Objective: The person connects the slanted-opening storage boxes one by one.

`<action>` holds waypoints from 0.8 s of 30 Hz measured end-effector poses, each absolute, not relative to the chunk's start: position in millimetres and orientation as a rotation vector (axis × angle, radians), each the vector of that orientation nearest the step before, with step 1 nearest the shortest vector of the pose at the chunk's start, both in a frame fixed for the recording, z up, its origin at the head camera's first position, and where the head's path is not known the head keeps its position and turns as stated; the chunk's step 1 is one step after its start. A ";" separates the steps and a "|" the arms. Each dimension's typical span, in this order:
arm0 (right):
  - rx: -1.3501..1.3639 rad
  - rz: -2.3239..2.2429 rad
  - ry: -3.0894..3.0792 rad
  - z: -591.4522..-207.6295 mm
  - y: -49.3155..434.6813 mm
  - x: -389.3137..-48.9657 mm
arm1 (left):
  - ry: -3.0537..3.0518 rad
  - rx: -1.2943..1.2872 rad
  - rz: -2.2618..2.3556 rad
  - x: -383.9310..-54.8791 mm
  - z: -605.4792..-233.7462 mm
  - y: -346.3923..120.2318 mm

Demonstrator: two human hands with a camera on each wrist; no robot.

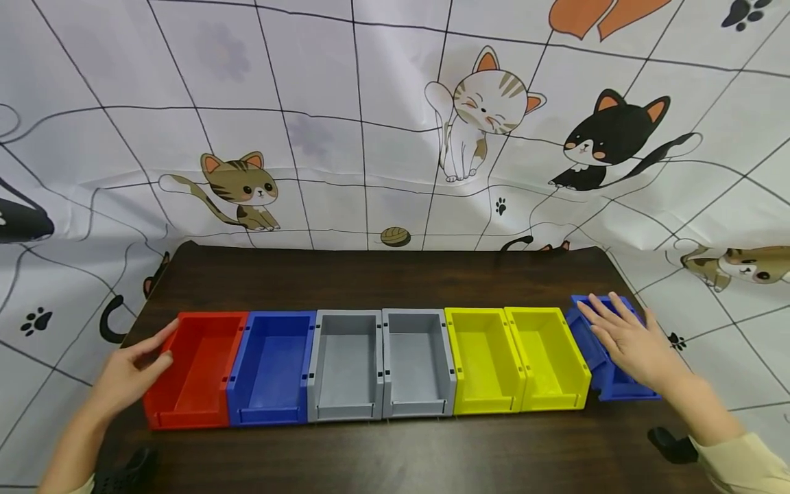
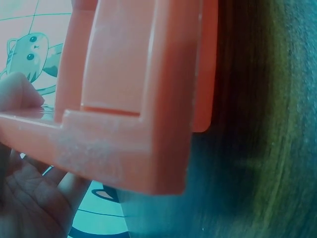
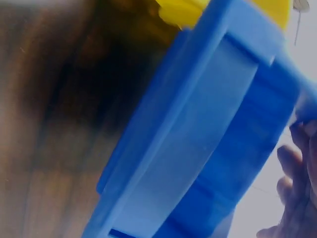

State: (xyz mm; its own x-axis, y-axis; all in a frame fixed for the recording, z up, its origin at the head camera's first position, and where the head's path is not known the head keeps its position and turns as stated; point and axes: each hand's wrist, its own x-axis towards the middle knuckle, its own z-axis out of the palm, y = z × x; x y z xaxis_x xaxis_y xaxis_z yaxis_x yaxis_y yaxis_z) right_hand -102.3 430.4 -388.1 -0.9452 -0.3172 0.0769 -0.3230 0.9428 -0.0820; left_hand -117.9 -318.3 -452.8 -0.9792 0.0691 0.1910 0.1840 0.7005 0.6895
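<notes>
A row of open-fronted plastic bins stands on a dark table. At its left end, my left hand (image 1: 126, 377) grips the left wall of the red bin (image 1: 197, 370). In the left wrist view, a fingertip shows over the red wall, with the palm outside it. At the right end sits a blue bin (image 1: 623, 383), turned at an angle to the row. My right hand (image 1: 638, 343) lies over this bin, fingers straight and spread. The right wrist view shows its fingers (image 3: 292, 168) beside the bin wall; exact contact is unclear.
Between them stand another blue bin (image 1: 271, 370), two grey bins (image 1: 345, 363) (image 1: 418, 360) and two yellow bins (image 1: 484, 357) (image 1: 546, 357), side by side. Behind the dark table (image 1: 395, 274) hangs a white cloth (image 1: 321, 82) printed with cats and lines.
</notes>
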 end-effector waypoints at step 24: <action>0.357 0.266 -3.102 -421.8 423.0 -97.8 | -2.676 -0.237 -1.204 -114.5 -455.8 -323.6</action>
State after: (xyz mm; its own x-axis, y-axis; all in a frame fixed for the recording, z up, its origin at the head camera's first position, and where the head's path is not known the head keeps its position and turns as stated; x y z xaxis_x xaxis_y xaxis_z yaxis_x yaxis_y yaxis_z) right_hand -97.8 423.0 -421.8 -0.9740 -0.2250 0.0272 -0.2263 0.9596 -0.1672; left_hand -114.5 -323.6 -455.8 -0.9678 0.0646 0.2433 0.2249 0.6559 0.7205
